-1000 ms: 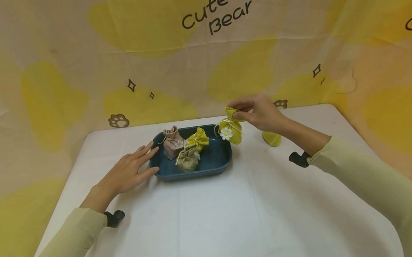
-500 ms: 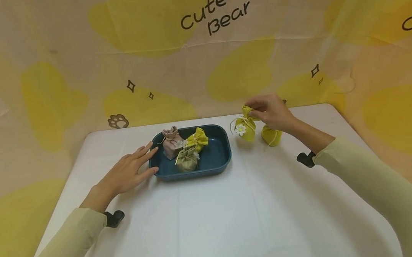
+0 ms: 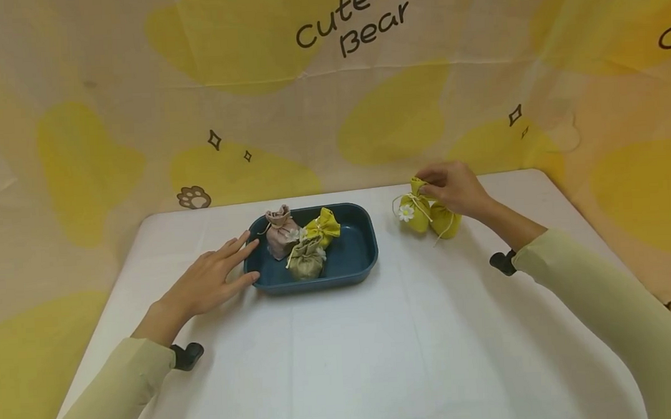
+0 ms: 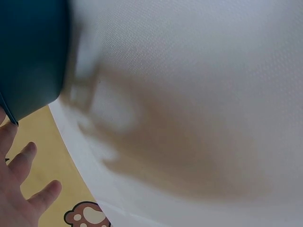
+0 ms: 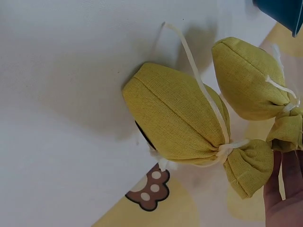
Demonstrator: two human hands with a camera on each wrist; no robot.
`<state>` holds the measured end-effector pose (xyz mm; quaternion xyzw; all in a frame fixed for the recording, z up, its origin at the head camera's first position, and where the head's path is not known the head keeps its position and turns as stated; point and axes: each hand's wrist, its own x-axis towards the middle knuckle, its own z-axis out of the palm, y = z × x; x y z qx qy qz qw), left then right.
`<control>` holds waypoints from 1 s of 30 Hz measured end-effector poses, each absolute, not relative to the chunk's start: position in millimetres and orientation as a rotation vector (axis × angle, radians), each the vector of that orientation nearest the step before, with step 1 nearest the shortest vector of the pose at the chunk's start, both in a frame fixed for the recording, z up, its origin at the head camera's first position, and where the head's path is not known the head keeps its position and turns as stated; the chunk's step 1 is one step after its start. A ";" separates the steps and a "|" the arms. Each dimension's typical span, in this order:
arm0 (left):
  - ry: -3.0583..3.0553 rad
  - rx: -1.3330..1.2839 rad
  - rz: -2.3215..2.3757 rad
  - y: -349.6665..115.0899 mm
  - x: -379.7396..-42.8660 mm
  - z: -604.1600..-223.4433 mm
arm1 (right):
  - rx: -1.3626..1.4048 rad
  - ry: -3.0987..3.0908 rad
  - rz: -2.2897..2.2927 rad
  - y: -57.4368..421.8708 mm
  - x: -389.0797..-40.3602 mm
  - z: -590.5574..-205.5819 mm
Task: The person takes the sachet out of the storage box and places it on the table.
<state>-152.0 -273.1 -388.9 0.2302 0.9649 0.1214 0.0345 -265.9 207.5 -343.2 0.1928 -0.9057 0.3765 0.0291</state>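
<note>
My right hand [image 3: 451, 187] pinches the gathered neck of a yellow drawstring pouch [image 3: 416, 215] that has a white flower on its front. Right beside it stands a second yellow pouch [image 3: 445, 221], partly behind my hand in the head view. In the right wrist view that second pouch [image 5: 177, 113] shows in full, a pale cord trailing from its neck. My left hand [image 3: 206, 281] lies with fingers spread at the left end of a dark blue tray [image 3: 349, 276], fingertips at the rim. Inside the tray sit a pink pouch [image 3: 280, 237], a yellow pouch [image 3: 326, 225] and an olive pouch [image 3: 306, 264].
A white cloth covers the table [image 3: 342, 353]. Directly behind its far edge hangs a printed yellow and cream curtain [image 3: 287, 136]. Black wrist straps show at my left cuff [image 3: 187, 356] and right cuff [image 3: 503, 263].
My right hand has carried the flowered yellow pouch rightward, away from the tray's right end, and lowered it beside the other yellow pouch. The left hand and the tray have stayed in place.
</note>
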 end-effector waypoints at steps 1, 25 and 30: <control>2.966 0.707 0.373 -273.1 -151.8 -388.7 | 0.593 -2.794 1.159 207.3 -266.1 -343.3; 2.964 0.707 0.379 -272.9 -152.1 -390.1 | 0.736 -2.795 1.265 188.0 -261.8 -336.7; 2.969 0.707 0.367 -272.8 -151.8 -388.9 | 0.864 -2.781 1.311 169.9 -257.6 -336.9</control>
